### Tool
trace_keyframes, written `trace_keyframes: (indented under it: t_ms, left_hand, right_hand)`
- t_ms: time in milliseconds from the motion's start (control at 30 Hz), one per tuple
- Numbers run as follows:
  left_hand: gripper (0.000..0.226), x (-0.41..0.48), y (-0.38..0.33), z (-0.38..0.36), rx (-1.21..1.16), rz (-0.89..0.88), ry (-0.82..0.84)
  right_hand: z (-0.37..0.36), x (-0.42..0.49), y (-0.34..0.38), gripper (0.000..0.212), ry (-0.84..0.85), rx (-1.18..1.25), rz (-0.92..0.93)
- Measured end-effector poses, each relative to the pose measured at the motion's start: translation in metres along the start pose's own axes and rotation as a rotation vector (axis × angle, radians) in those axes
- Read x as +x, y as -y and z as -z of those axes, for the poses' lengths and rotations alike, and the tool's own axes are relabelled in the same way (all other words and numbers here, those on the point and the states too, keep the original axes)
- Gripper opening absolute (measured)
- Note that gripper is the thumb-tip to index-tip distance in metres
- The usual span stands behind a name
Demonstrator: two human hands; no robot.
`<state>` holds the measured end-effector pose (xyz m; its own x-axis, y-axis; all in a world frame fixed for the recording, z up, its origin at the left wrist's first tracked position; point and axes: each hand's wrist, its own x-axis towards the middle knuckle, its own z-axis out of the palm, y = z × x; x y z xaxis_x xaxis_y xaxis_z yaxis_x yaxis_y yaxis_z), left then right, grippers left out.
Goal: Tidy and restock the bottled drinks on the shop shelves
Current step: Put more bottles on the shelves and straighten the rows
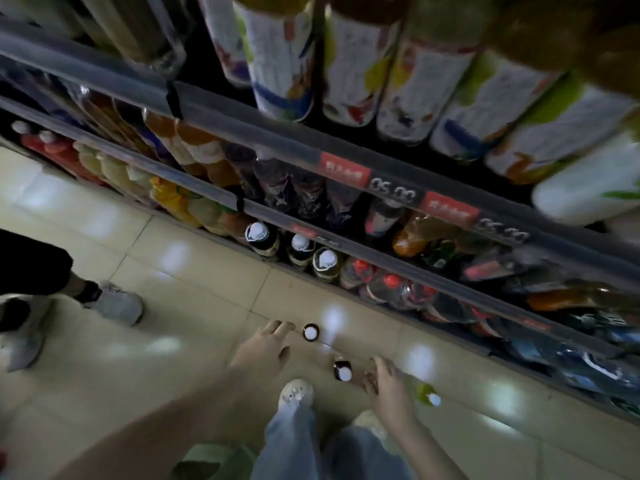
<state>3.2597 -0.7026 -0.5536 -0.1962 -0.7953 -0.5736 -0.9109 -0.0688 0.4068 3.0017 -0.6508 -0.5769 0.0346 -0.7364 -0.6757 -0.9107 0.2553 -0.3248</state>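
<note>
Three bottles stand on the tiled floor before the shelves: a dark bottle with a white cap (pixel 310 332), a second dark white-capped bottle (pixel 343 370), and a green bottle with a white cap (pixel 428 396). My left hand (pixel 266 344) reaches down with straight fingers, its tips just left of the first dark bottle and not touching it. My right hand (pixel 389 382) hangs between the second dark bottle and the green one, fingers loosely spread and holding nothing. The bottom shelf holds three matching dark bottles (pixel 300 247) in a row.
Shelf rails with red price tags (pixel 345 170) run diagonally; large white-labelled bottles (pixel 415 81) crowd the upper shelf close to my head. My shoe (pixel 296 393) is beside the bottles. Another person's sneaker (pixel 116 303) stands at left on the floor.
</note>
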Motion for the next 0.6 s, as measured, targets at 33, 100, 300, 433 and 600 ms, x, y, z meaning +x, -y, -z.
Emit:
trace_keyframes:
  t_ms: [33, 100, 300, 433, 600]
  left_hand:
    - [0.048, 0.008, 0.014, -0.012, 0.003, 0.002, 0.006]
    - [0.048, 0.028, 0.041, -0.042, -0.018, 0.005, 0.014]
    - [0.045, 0.101, 0.104, -0.174, -0.061, 0.026, 0.033]
    - [0.039, 0.135, 0.128, -0.253, -0.138, 0.048, 0.038]
    - [0.040, 0.126, 0.117, -0.267, -0.170, 0.055, 0.112]
  right_hand:
    - [-0.019, 0.012, -0.002, 0.051, 0.035, -0.017, -0.017]
    - [-0.061, 0.042, -0.013, 0.055, 0.118, -0.100, -0.041]
    - [-0.191, 0.148, -0.073, 0.072, 0.285, -0.426, 0.014]
    - [-0.256, 0.204, -0.100, 0.063, 0.227, -0.524, 0.099]
    - [-0.240, 0.197, -0.092, 0.039, 0.132, -0.445, 0.209]
